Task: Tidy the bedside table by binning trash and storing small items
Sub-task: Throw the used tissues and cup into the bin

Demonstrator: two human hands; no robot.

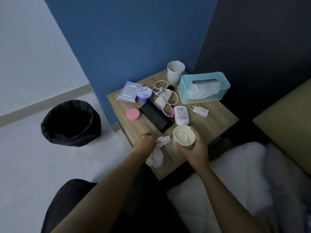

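Note:
On the wooden bedside table [218, 120] my right hand [193, 148] grips a cream paper cup [184, 135] near the front edge. My left hand [147, 142] closes on a crumpled white tissue [159, 148] that trails down over the table's front corner. Behind them lie a black wallet [155, 116], a white lotion bottle [181, 115], a pink round tin [133, 113], a purple cream jar [144, 94], a wipes pack [128, 91], a white cable [161, 91] and a white plug adapter [200, 111].
A black-lined bin [70, 123] stands on the floor left of the table. At the back stand a white mug [175, 72] and a teal tissue box [203, 88]. The bed with white bedding [235, 174] lies to the right. A blue wall is behind.

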